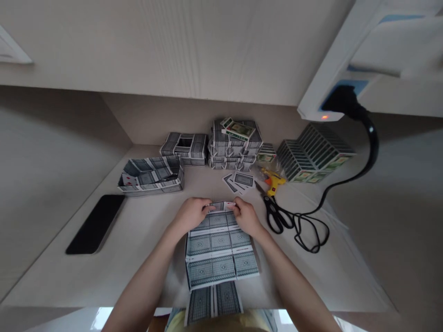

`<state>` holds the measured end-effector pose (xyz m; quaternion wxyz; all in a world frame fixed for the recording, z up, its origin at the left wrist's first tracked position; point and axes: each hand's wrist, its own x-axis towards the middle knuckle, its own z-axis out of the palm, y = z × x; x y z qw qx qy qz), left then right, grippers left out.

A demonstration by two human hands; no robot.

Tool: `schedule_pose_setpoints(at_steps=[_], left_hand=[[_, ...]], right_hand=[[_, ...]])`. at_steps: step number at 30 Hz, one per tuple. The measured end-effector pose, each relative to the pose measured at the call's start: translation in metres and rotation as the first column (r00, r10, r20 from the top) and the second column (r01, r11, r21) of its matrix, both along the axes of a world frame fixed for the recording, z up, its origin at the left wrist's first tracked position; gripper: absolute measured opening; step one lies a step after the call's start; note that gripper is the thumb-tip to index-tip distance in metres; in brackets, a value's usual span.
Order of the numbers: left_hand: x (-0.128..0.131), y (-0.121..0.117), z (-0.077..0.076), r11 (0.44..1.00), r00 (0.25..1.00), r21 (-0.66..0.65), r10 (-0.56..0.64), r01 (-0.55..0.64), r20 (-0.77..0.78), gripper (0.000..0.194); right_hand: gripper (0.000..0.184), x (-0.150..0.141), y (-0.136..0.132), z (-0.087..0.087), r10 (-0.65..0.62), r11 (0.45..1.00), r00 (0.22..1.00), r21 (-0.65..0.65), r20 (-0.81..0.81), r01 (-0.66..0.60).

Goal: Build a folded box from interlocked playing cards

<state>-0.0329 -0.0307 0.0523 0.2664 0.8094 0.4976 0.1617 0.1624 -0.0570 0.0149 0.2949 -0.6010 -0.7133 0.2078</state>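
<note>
In front of me lies a panel of joined playing cards (220, 240), patterned backs up in rows. Its near flap of cards (214, 302) reaches over the table's front edge. At the far end a narrow card strip stands raised. My left hand (194, 213) pinches the left end of that strip, thumb on the near side. My right hand (245, 216) pinches its right end the same way. The fingertips behind the strip are partly hidden. Several loose playing cards (244, 180) lie just beyond my right hand, with black-handled scissors (275, 216) to its right.
A yellow glue gun (274, 180) lies behind the scissors, its black cord (321, 226) coiled and rising to a power strip (325, 110). Card-built boxes (235, 143) and stacked card packs (313, 152) stand at the back. An open card box (152, 177) and a phone (97, 224) are left.
</note>
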Motion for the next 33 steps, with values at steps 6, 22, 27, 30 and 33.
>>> schedule_pose_setpoints(at_steps=[6, 22, 27, 30, 33], left_hand=[[-0.001, 0.000, -0.001, 0.999, 1.000, 0.029, -0.019, 0.019, -0.007, 0.024], [0.006, -0.004, 0.000, 0.998, 0.999, 0.053, 0.035, -0.034, -0.028, 0.024], [0.004, -0.003, 0.000, 0.999, 0.998, 0.054, 0.000, 0.004, -0.068, 0.024], [0.004, -0.003, 0.001, 0.998, 0.991, 0.056, -0.029, 0.037, -0.134, 0.025], [0.005, -0.003, 0.002, 0.997, 0.986, 0.061, -0.039, 0.049, -0.161, 0.026]], right_hand=[[0.013, 0.002, 0.001, -0.001, -0.001, 1.000, 1.000, -0.018, -0.016, 0.001], [0.044, -0.042, -0.040, 0.018, -0.071, 0.982, 0.995, -0.179, -0.066, 0.058], [0.034, -0.029, -0.027, 0.038, 0.017, 0.943, 1.000, -0.333, -0.014, -0.021], [0.029, -0.007, -0.008, 0.045, 0.101, 0.930, 0.995, -0.355, -0.014, -0.100], [0.028, 0.009, 0.011, 0.044, 0.179, 0.916, 0.984, -0.362, -0.018, -0.173]])
